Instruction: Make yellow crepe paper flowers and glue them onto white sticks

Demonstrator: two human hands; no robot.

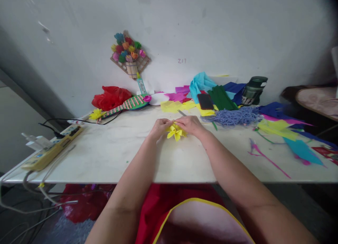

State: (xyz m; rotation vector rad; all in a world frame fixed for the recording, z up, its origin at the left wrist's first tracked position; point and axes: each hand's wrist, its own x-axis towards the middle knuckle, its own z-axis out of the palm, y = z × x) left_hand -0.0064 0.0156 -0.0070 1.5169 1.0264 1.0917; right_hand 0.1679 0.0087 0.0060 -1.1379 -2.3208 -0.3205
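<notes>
A yellow paper flower (176,132) with pointed petals is held between my two hands over the middle of the white table (116,152). My left hand (161,127) pinches it from the left side, and my right hand (192,125) grips it from the right. The fingertips meet near the flower's back, so its base is hidden. Just beyond my right hand, a grey blade-like tip (181,113) sticks out; the rest of it is covered.
At the back lie yellow crepe paper (171,106), a phone (205,101), blue yarn (232,116) and a dark bottle (254,91). A power strip (52,149) with cables runs along the left. Paper scraps (303,151) lie right. A decorated green fan-like piece (126,105) sits back left.
</notes>
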